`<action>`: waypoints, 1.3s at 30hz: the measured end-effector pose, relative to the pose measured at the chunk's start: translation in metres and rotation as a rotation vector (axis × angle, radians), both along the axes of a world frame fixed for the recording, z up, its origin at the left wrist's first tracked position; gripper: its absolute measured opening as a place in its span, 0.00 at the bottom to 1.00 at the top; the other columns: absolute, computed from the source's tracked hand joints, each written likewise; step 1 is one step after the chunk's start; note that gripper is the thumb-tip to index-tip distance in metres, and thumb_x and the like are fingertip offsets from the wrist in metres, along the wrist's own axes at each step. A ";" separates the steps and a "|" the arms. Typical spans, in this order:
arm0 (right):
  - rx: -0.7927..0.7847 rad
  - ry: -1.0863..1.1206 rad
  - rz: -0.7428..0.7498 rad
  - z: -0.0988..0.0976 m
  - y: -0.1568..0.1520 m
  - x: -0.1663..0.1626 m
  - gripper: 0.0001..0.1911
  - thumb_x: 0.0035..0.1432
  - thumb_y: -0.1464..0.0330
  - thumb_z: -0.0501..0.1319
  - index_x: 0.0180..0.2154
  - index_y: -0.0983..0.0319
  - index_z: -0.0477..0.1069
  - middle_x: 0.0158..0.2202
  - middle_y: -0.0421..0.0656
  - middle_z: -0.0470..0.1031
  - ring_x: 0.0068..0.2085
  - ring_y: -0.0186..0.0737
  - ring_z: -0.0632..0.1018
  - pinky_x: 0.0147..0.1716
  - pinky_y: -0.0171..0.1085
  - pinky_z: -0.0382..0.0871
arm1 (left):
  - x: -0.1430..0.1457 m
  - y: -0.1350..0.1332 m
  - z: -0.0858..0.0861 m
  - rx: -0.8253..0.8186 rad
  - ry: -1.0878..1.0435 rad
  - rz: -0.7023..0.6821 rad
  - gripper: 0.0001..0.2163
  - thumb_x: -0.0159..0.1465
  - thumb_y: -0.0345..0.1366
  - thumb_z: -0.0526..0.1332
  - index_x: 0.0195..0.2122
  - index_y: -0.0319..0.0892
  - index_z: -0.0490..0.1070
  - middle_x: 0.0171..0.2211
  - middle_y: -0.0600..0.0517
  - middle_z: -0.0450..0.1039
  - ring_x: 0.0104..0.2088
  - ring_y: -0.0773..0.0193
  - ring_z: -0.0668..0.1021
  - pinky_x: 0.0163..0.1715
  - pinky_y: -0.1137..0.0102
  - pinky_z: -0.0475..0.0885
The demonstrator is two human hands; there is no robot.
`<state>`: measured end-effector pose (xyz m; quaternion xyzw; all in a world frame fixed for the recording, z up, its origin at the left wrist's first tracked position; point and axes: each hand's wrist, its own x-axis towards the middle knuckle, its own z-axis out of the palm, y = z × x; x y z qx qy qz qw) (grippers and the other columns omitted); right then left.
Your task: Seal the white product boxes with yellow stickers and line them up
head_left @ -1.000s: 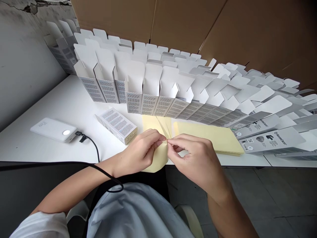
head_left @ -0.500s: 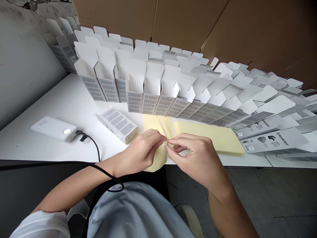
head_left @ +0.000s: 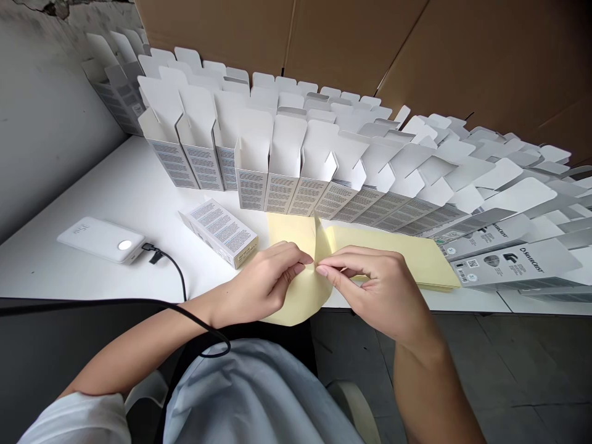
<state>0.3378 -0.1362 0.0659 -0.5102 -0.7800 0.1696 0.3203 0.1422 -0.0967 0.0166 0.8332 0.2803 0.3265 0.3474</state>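
Note:
Both my hands hold a pale yellow paper sheet point(head_left: 300, 297) at the table's front edge. My left hand point(head_left: 261, 285) and my right hand point(head_left: 374, 291) pinch it between thumbs and fingertips, close together, and a pointed fold of it stands up between them. Behind my right hand lies a flat stack of the same yellow sheets point(head_left: 388, 256). Left of my left hand, a printed white carton point(head_left: 221, 233) lies on its side, apart from my fingers. Directly behind the hands stands a row of open white cartons point(head_left: 282, 166).
Several more open cartons fill the white table point(head_left: 111, 185) at the back, and grey printed boxes point(head_left: 513, 265) lie at the right. A white power bank point(head_left: 100, 240) has a black cable point(head_left: 176, 271) running towards me. Cardboard sheets point(head_left: 351, 43) stand behind.
The yellow sheet has shifted in my fingers, and a pointed fold now stands upright between my hands. My right hand has moved slightly right.

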 end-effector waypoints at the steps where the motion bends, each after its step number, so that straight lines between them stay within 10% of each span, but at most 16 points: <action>1: 0.000 0.010 0.001 0.000 0.000 0.002 0.08 0.60 0.74 0.62 0.30 0.62 0.78 0.28 0.39 0.78 0.28 0.31 0.75 0.24 0.30 0.67 | 0.000 0.000 0.000 -0.028 -0.005 -0.004 0.13 0.70 0.33 0.49 0.44 0.35 0.71 0.37 0.50 0.72 0.36 0.79 0.70 0.38 0.82 0.62; 13: 0.232 0.356 -0.438 -0.015 -0.025 0.073 0.04 0.52 0.72 0.71 0.31 0.57 0.81 0.26 0.37 0.78 0.26 0.31 0.78 0.27 0.28 0.75 | 0.069 0.066 -0.011 -0.432 -0.124 -0.084 0.17 0.67 0.37 0.52 0.50 0.32 0.71 0.34 0.49 0.70 0.30 0.80 0.67 0.30 0.84 0.62; 23: 0.163 0.521 -0.524 -0.044 -0.034 0.081 0.03 0.51 0.71 0.71 0.32 0.59 0.81 0.27 0.40 0.79 0.25 0.32 0.78 0.25 0.28 0.76 | 0.161 0.126 -0.042 -0.117 0.391 0.044 0.16 0.62 0.31 0.56 0.50 0.36 0.76 0.47 0.44 0.73 0.48 0.62 0.75 0.50 0.70 0.70; 31: 0.128 0.683 -0.532 -0.086 -0.016 0.065 0.04 0.52 0.68 0.71 0.32 0.61 0.81 0.26 0.42 0.78 0.24 0.32 0.77 0.23 0.28 0.74 | 0.026 0.111 -0.007 0.206 0.414 0.053 0.19 0.68 0.45 0.51 0.46 0.41 0.77 0.43 0.49 0.75 0.42 0.68 0.76 0.43 0.73 0.68; 35: 0.062 0.744 -0.429 -0.104 0.005 0.031 0.04 0.54 0.68 0.70 0.33 0.61 0.80 0.26 0.41 0.77 0.25 0.32 0.76 0.23 0.30 0.73 | -0.044 0.079 -0.038 0.501 0.460 0.525 0.27 0.61 0.59 0.57 0.47 0.40 0.76 0.49 0.47 0.73 0.50 0.58 0.73 0.51 0.63 0.66; 39: -0.001 0.812 -0.336 -0.115 0.030 -0.007 0.05 0.55 0.66 0.69 0.32 0.62 0.79 0.26 0.42 0.76 0.26 0.33 0.76 0.23 0.31 0.73 | -0.048 0.055 -0.084 0.700 0.508 0.717 0.33 0.59 0.59 0.59 0.57 0.40 0.69 0.59 0.47 0.66 0.59 0.54 0.68 0.60 0.58 0.60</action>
